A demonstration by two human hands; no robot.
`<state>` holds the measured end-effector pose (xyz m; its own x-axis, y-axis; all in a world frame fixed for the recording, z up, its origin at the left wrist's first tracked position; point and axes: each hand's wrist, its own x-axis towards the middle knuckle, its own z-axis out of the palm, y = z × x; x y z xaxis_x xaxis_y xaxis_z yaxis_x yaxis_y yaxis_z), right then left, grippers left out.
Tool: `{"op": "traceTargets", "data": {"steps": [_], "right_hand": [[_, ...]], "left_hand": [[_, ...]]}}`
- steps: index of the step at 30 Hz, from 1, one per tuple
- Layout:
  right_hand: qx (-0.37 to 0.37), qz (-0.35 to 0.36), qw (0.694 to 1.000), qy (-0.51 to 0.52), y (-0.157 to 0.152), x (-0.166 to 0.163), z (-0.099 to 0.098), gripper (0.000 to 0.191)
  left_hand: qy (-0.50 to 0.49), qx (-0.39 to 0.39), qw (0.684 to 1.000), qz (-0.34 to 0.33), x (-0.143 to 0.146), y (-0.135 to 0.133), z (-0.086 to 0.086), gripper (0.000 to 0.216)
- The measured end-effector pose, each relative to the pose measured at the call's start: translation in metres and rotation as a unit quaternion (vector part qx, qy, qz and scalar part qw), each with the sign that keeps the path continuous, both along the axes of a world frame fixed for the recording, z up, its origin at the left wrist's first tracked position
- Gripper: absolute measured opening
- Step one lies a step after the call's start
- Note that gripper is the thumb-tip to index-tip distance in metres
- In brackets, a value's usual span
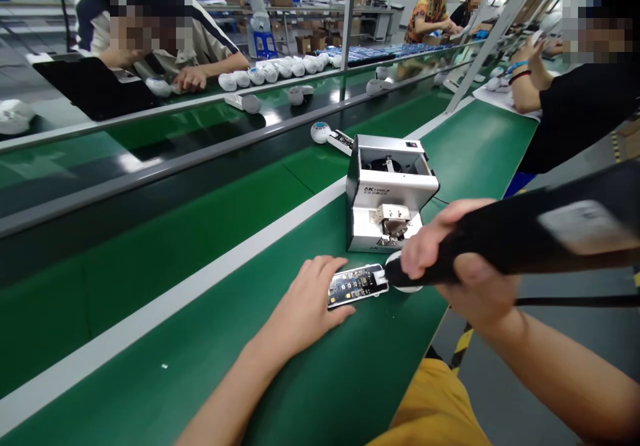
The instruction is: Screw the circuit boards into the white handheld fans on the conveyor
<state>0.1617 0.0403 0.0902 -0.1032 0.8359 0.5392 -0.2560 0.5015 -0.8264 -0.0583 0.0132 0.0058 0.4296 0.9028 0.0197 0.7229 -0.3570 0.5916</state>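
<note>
My left hand (307,303) lies on the green bench (200,339), fingers pressed over a small white device (357,285) whose circuit board is exposed. My right hand (457,266) is wrapped round a black electric screwdriver (525,233), its tip down at the device's right end beside a white round part (407,288). Just behind stands a white screw feeder box (387,193).
A dark conveyor belt (150,159) runs diagonally behind the bench, carrying white devices (320,131). Other people work across the belt and at the right (575,99). A row of white devices (280,71) lies at the far side. Metal posts (347,26) rise from the line.
</note>
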Motion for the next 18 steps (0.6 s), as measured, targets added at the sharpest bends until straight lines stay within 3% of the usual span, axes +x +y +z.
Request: {"op": "traceTargets", "data": {"steps": [4,9,13,18], "right_hand": [[0.062,-0.067,0.994,0.063,0.019,0.004,0.023,0.026],[0.096,-0.106,0.988,0.053,0.04,0.0,0.018,0.021],[0.063,-0.07,0.995,0.03,0.034,-0.002,0.018,0.022],[0.022,0.034,0.999,-0.008,0.011,-0.014,0.01,0.024]], "left_hand": [[0.01,-0.052,0.999,-0.013,-0.017,0.003,0.003,0.039],[-0.007,-0.006,1.0,0.001,0.004,0.003,-0.011,0.043],[-0.009,0.01,1.0,-0.001,0.018,0.001,-0.016,0.044],[-0.011,0.019,1.0,0.005,0.017,0.001,-0.016,0.046]]}}
